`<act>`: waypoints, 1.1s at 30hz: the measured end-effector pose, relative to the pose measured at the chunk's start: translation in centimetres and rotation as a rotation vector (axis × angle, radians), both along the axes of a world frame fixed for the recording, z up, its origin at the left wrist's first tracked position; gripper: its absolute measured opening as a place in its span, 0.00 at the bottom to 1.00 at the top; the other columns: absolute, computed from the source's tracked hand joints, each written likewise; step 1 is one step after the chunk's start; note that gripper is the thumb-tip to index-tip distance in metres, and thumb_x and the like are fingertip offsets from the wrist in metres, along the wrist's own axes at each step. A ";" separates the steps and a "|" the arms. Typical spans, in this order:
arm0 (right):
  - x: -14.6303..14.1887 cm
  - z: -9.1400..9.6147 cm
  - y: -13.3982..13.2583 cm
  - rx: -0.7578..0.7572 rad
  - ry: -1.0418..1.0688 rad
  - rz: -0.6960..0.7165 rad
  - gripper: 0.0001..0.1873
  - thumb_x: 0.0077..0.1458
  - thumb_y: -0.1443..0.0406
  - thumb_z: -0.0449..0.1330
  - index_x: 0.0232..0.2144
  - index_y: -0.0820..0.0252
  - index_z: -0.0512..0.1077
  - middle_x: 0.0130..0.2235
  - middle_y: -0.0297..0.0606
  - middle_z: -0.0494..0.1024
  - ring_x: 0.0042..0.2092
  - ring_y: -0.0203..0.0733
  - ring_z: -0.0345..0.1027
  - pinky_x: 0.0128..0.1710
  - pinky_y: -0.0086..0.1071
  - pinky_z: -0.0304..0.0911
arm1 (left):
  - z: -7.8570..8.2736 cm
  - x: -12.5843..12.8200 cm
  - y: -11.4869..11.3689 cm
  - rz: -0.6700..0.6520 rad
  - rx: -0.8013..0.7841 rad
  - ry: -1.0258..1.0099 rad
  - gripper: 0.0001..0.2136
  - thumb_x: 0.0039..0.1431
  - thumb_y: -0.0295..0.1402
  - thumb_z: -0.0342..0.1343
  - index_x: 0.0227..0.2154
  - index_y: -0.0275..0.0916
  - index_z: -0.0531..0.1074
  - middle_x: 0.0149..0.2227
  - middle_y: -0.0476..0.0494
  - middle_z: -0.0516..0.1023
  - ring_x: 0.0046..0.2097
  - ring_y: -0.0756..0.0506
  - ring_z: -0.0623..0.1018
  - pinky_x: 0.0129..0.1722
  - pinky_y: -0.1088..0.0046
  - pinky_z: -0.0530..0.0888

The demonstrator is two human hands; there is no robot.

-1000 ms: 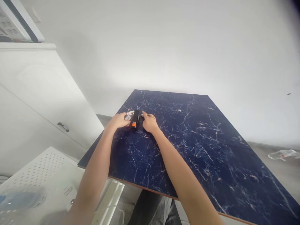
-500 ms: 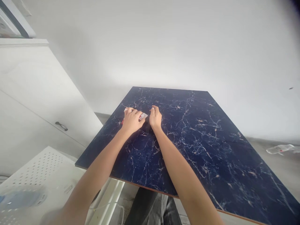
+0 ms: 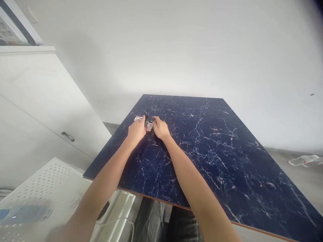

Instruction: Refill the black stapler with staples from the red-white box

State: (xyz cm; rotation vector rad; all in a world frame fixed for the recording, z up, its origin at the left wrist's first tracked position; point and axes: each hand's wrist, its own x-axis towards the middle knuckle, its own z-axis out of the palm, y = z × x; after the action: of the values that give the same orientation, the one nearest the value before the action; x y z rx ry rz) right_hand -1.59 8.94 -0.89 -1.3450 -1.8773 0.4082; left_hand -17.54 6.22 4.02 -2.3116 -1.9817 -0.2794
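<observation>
My left hand (image 3: 137, 130) is closed around a small black object (image 3: 146, 117) that stands up between thumb and fingers; its kind is too small to tell. Just right of that hand is a small red-and-white box (image 3: 149, 127) with printing on its top. Another white-and-red printed piece (image 3: 137, 118) shows beyond my left knuckles, partly hidden. My right hand (image 3: 160, 128) is beside the small box, fingers bent toward it and the black object. Those fingertips are pinched together on something I cannot make out.
Both hands work over a dark blue marbled tabletop (image 3: 214, 151) against a white wall. On the left stand a white cabinet (image 3: 32, 97) and a perforated white surface (image 3: 47, 178) bearing a clear plastic bottle (image 3: 29, 213). Clear plastic packaging (image 3: 304, 160) lies on the right, beyond the table.
My left hand has turned from lying over the printed boxes to gripping the black object upright. My right hand has moved left, closer to it, and the small box between them is more visible.
</observation>
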 end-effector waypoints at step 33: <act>-1.4 0.0 1.2 -0.102 -0.272 -0.210 0.22 0.61 0.65 0.54 0.56 0.58 0.73 0.51 0.47 0.78 0.54 0.55 0.64 0.55 0.43 0.56 | -1.1 -4.9 2.6 0.214 -0.101 -0.013 0.30 0.64 0.53 0.52 0.61 0.38 0.69 0.51 0.26 0.74 0.55 0.25 0.73 0.49 0.51 0.74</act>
State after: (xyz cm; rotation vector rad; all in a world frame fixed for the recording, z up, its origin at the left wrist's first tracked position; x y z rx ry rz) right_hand -2.97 10.16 -0.85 -1.7202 -1.9252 0.2242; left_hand -22.42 8.84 2.96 -2.1312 -2.2756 -0.1822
